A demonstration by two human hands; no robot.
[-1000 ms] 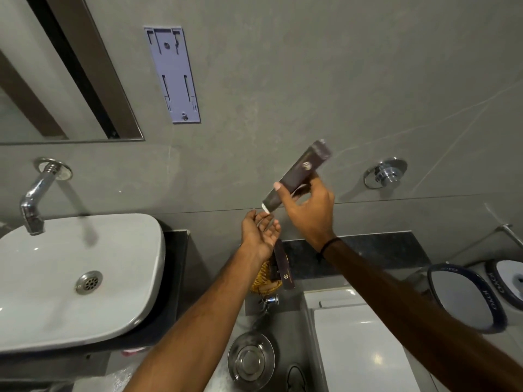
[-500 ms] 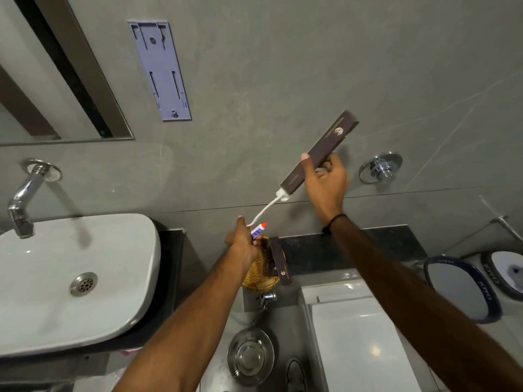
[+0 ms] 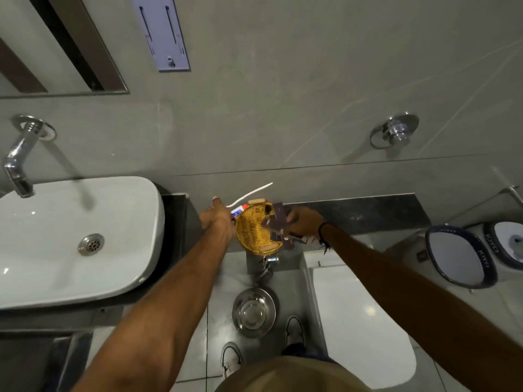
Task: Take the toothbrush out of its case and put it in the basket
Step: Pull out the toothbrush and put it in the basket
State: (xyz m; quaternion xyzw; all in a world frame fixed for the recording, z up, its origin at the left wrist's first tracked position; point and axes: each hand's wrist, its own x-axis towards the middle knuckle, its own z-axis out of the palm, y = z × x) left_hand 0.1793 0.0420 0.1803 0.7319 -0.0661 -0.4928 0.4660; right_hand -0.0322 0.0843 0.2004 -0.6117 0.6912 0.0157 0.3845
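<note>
– Left hand (image 3: 216, 219)?
– Clamped on the toothbrush (image 3: 250, 192) and a small tube (image 3: 238, 211), just left of the basket (image 3: 253, 232).
– Right hand (image 3: 304, 224)?
– Gripping the dark case (image 3: 278, 222), at the basket's right rim.

Bathroom; washbasin (image 3: 70, 239), wall tap (image 3: 19, 162), toilet (image 3: 359, 321), grey tiles

The dark stone tabletop (image 3: 368, 212) runs along the wall, carrying the wicker basket (image 3: 256, 232) between the two grips (a dark case (image 3: 278, 219) leans at its rim nearest the right grip), with the white basin (image 3: 70, 239) beyond the left grip.
</note>
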